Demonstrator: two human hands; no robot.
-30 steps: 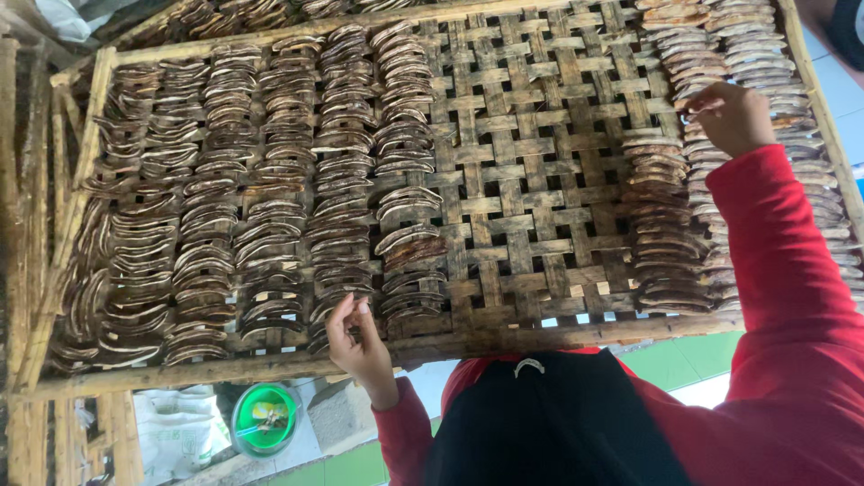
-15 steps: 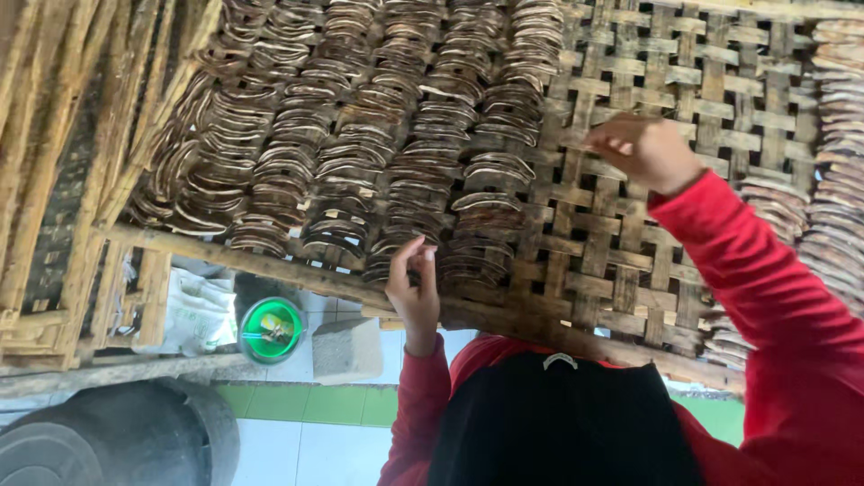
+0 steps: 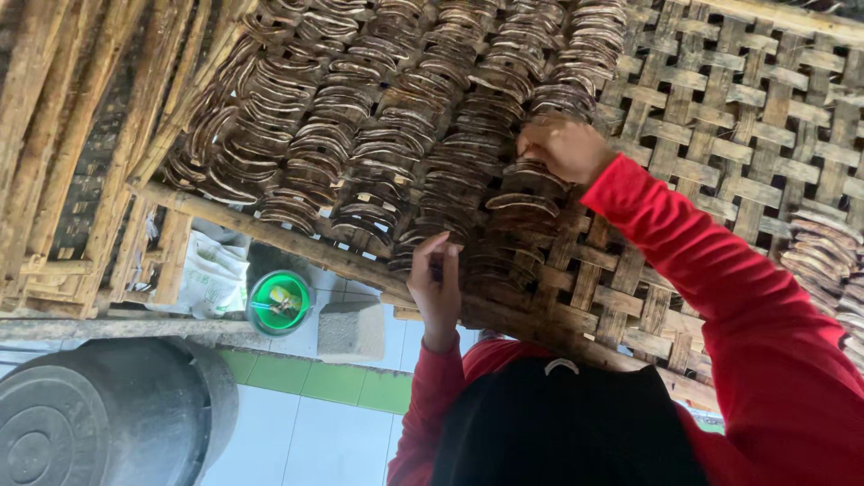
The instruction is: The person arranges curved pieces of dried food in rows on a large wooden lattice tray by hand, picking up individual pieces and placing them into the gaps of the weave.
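Note:
A woven bamboo tray [image 3: 738,153] carries rows of brown curved slices [image 3: 378,135], overlapping like scales. My right hand [image 3: 562,148], in a red sleeve, rests on the end of one row with its fingers curled over a slice. Lower down, my left hand [image 3: 436,288] is at the tray's near edge pole [image 3: 270,236], fingers pinched around a small dark piece. More slices [image 3: 823,252] lie at the tray's right edge, with bare weave between them and the rows.
Bamboo racks [image 3: 54,135] stand at the left. Below the tray are a white bag [image 3: 211,274], a green round container [image 3: 279,301], a grey block [image 3: 351,331] and a dark round barrel [image 3: 99,414] on pale floor tiles.
My view has swung left and closer. My right hand moved from the right-hand rows across the bare weave to the end of a middle row. My left hand stayed at the near edge.

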